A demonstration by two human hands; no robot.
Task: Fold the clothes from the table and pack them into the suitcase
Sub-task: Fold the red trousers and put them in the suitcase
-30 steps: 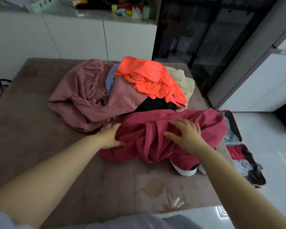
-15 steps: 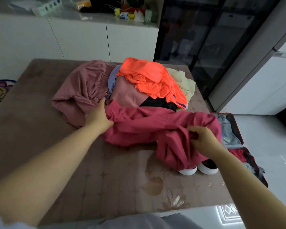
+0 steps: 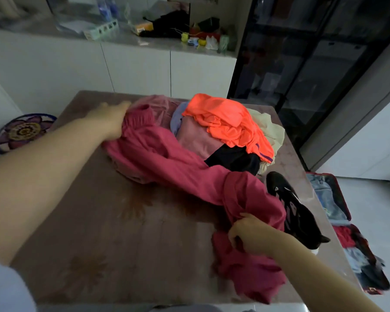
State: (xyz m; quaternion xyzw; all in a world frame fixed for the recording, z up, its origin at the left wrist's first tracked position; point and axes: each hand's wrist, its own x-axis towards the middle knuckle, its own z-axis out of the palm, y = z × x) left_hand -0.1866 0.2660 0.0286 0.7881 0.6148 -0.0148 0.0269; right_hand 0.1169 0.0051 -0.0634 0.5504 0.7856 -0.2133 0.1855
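**Stretching the red garment flat before the first fold**

The person is drawing a long raspberry-red cloth garment (image 3: 178, 172) out across the brown patterned table (image 3: 99, 233), from its far left side toward its near right corner. The left hand (image 3: 109, 119) is lying at the ribbed end, just beside the heap of unfolded clothes (image 3: 223, 120). It is blurred, so I cannot tell whether its fingers are pinching the cloth or only pressing it. The right hand (image 3: 250, 235) is gripping a bunch of the other end, fingers curled round the fabric.

To do this well, I judge that both ends are needing even tension. The twisted middle is needing a shake loose before being laid on bare table, apart from the heap and the black sneaker (image 3: 288, 199). The open red-edged suitcase (image 3: 343, 199) is waiting on the floor to the right, partly filled.
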